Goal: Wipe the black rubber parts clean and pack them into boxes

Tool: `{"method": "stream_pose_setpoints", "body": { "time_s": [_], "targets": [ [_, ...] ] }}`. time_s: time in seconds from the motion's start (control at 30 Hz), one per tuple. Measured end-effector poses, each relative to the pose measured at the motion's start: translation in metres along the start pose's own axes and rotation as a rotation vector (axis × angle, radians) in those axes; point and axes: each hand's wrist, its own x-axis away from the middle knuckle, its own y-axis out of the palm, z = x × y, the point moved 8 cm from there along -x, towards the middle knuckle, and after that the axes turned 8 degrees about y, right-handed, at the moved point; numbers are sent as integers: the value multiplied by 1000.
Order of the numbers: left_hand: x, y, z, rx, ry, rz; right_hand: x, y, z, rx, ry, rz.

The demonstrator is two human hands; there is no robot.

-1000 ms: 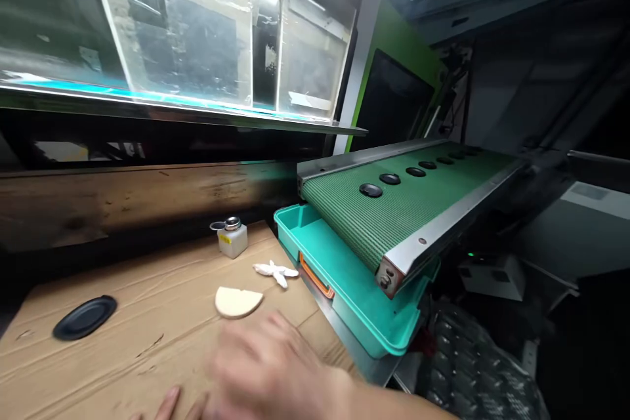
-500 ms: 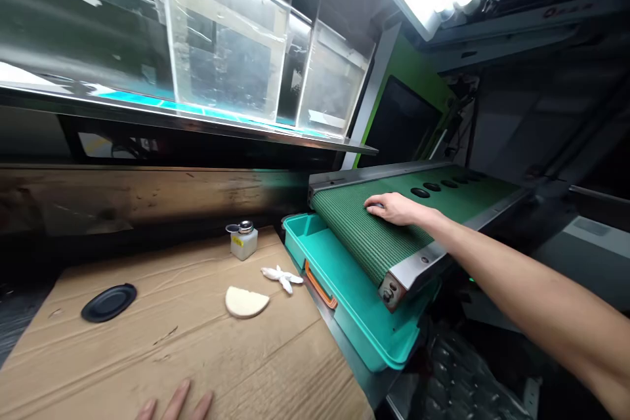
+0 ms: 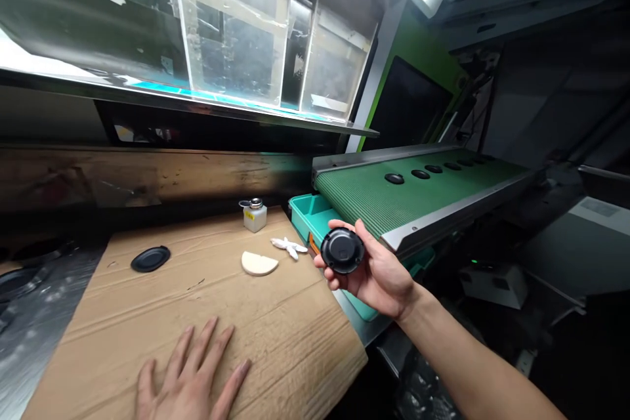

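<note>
My right hand (image 3: 377, 272) grips a round black disc part (image 3: 342, 250), held in the air above the teal tray (image 3: 306, 214) and just in front of the green conveyor belt (image 3: 374, 200). Several more black discs (image 3: 394, 178) lie in a row on the belt. My left hand (image 3: 189, 377) rests flat with fingers spread on the cardboard-covered table (image 3: 275, 335), holding nothing. Another black disc (image 3: 150, 258) lies on the cardboard at the left.
A small white dispenser bottle (image 3: 254, 215), a cream half-round pad (image 3: 258, 264) and a white scrap (image 3: 290, 247) sit on the cardboard near the tray. Clear acrylic panels (image 3: 231, 33) stand on a shelf above. Dark machinery fills the right side.
My right hand went from the table to the belt, took a black disc and drew it back toward me. My left hand slid further onto the cardboard.
</note>
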Motion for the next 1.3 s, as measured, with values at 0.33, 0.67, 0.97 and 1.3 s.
{"method": "stream_pose_setpoints", "body": {
  "time_s": [0.33, 0.67, 0.97, 1.3],
  "targets": [
    [4, -14, 5, 38, 18, 12, 7, -7, 24, -34, 62, 15],
    [4, -11, 7, 50, 35, 35, 4, -14, 30, -36, 72, 13],
    [6, -10, 5, 95, 47, 65, -4, -20, 38, -26, 86, 37],
    [20, -33, 3, 476, 227, 427, -42, -25, 129, 554, 129, 239]
  ]
}}
